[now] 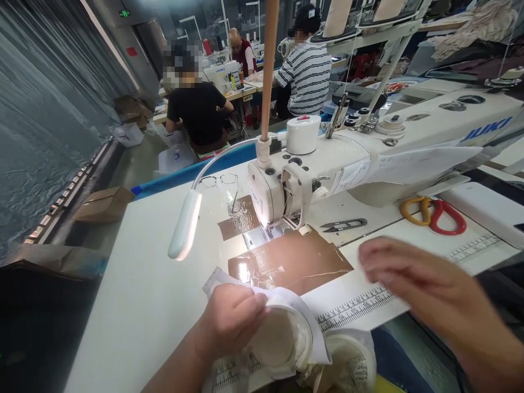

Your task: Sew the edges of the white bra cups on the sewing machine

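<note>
My left hand (235,316) is closed on a white bra (315,327) at the table's front edge, thumb on top. One cream cup hangs right of my fist, and a second lies lower to the right. A white strip curves along the upper edge of the cup. My right hand (413,278) is raised to the right, apart from the bra and smeared by motion; its fingers are bent, but what they hold, if anything, does not show. Ahead stands the sewing machine (266,191), its needle area lit above brown sheeting (290,259) on the bed.
Thread snips (346,224) and scissors with yellow and red handles (448,218) lie right of the machine head. Glasses (219,180) rest behind a bendable lamp (185,226). A printed ruler (360,305) runs along the front edge. Several people work at machines beyond.
</note>
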`<state>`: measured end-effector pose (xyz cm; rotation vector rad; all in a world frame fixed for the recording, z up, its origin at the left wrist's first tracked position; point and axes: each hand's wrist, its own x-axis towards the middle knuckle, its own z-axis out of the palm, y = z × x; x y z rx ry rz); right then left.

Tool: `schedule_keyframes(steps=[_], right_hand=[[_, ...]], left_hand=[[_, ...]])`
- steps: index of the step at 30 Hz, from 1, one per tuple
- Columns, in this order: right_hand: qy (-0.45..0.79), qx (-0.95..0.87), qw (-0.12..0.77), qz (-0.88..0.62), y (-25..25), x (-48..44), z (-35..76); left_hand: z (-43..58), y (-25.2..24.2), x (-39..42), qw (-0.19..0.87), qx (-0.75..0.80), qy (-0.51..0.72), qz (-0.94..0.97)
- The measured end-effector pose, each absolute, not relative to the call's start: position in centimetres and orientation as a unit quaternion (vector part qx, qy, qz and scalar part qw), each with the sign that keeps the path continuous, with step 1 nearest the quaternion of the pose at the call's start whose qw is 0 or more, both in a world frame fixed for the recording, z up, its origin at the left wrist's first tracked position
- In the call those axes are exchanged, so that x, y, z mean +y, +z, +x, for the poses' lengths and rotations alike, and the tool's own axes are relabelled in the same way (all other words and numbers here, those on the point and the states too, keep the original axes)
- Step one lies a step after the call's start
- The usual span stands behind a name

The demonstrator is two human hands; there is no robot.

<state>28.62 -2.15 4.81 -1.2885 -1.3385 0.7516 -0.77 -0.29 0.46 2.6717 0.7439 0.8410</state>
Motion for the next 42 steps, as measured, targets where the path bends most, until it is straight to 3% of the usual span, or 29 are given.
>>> schedule_keyframes(steps=[3,7,27,35,39,42], right_hand=[[0.291,-0.799,0.365,-0.378,3.9,-2.8,25.9],[0.277,-0.852,0.292,-0.336,2.9,-2.7,23.5],[0.238,-0.880,0.270,-0.311,2.7,-2.3,23.2],[0.195,-0.914,0.196,-0.296,3.4,-1.9,23.4],[0.155,-0.935,0.154,-0.281,3.8,-1.1,23.4],[0.138,-0.949,0.119,-0.259,3.9,0.2,23.3]], left_hand=[[-0.8,0.4,-0.6,0.009,0.218,0.306,0.927],[-1.2,0.2,-0.7,-0.057,0.187,0.302,0.933],[-1.1,0.7,-0.8,-0.077,0.151,0.318,0.933],[-1.2,0.5,-1.0,-0.073,0.149,0.316,0.934],[-1.1,-0.1,-0.8,-0.012,0.193,0.308,0.932],[-0.7,0.0,-0.3,0.107,0.213,0.304,0.923]])
